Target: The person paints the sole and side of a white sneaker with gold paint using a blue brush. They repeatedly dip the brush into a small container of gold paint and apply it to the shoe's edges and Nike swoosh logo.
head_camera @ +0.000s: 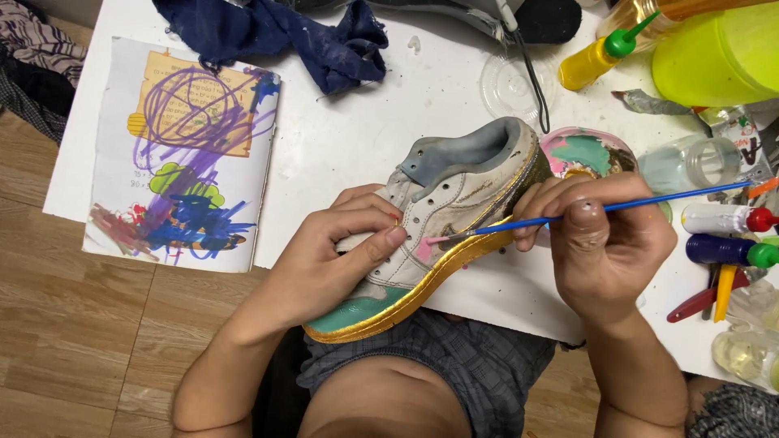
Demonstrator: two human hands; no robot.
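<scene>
Painting the side panel of the sneaker (454, 211) is the step in hand: it lies tilted on its side at the near edge of the bench (365, 138), toe hanging off over your lap, gold-edged sole facing you, teal on the toe and a small pink patch on the white leather. Your left hand (341, 251) steadies it, fingers (381, 239) curled closed and pressing on the panel just beside that patch. Your right hand (604, 239) grips the blue-handled paintbrush (584, 212) in a pinch, with the bristles touching the leather at the pink spot.

The next move, as I judge it, calls for short, light strokes that keep the pink off the gold trim just below, and a firm left hand so the shoe does not roll.

Behind the heel sits a palette (588, 152) smeared with pink and teal, within easy reach for reloading. Paint bottles (726, 235) lie to your right, a yellow squeeze bottle (596, 58) stands farther back, a dark blue rag (276, 32) is bunched at the far edge, and a scribbled booklet (187, 154) lies well apart on the left.
</scene>
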